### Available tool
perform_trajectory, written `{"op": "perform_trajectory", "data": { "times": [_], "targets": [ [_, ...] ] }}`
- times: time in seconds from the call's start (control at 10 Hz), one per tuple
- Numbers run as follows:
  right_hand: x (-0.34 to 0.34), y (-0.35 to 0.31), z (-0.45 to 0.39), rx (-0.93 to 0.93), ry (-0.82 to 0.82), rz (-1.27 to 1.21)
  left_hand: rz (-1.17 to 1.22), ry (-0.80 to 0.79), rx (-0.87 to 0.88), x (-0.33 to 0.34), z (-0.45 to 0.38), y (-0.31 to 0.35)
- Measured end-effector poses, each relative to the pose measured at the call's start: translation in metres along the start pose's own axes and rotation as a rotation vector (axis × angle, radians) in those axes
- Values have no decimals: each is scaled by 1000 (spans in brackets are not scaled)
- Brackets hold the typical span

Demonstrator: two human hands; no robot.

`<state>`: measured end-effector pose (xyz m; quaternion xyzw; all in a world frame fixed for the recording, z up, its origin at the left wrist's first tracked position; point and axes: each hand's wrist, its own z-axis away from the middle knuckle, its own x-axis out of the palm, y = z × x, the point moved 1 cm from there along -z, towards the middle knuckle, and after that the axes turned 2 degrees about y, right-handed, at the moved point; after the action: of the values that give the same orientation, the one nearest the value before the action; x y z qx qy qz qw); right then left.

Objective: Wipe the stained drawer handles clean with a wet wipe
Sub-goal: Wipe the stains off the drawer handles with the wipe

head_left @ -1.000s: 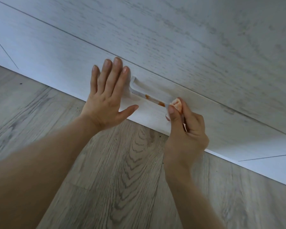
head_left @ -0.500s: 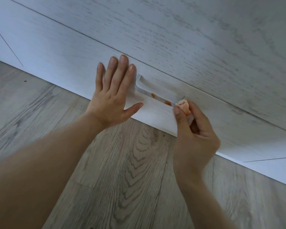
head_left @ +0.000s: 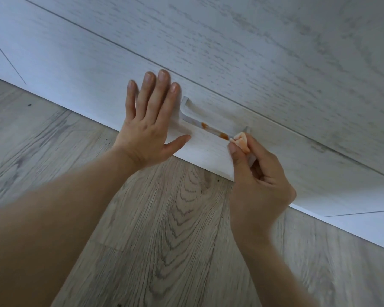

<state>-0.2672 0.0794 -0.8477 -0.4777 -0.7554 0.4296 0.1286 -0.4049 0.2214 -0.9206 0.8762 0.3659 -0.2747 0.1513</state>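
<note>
Low down, the handle (head_left: 211, 127) sits on the bottom drawer front (head_left: 75, 69), just above the wood-grain floor (head_left: 164, 229). 2 orange stains show on its bar: 1 near the left bend, 1 near the right end. Wet wipe (head_left: 241, 141), bunched and tinted orange, touches the bar's right end, right beside the second stain. Right hand (head_left: 256, 187) pinches the wipe between thumb and curled fingers. Left hand (head_left: 148, 127) lies flat on the drawer front just left of the handle, fingers straight and together, thumb spread toward the bar. Another drawer front (head_left: 275, 52) above, pale wood grain.
</note>
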Motion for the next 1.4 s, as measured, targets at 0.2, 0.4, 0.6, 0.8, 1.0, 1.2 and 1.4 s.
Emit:
{"op": "perform_trajectory", "data": {
  "times": [0.2,0.4,0.6,0.8,1.0,1.2,1.4],
  "targets": [
    [11,-7,6,16,-24,-40,-8,-3,6,-1,0,0],
    [13,-7,6,51,23,-36,-1,-21,9,-2,1,-1],
    [13,-16,3,67,-36,-35,-10,-19,4,-2,0,0],
    [7,-14,-6,-176,-22,206,-14,-46,30,-6,1,-4],
    [9,-6,-16,-509,-31,247,-14,-32,31,-4,2,-4],
    [5,-2,-24,-685,-75,409,-14,-7,31,0,2,-5],
    [-13,6,-33,-749,-378,508,-3,-14,34,-2,1,-6]
  ]
}}
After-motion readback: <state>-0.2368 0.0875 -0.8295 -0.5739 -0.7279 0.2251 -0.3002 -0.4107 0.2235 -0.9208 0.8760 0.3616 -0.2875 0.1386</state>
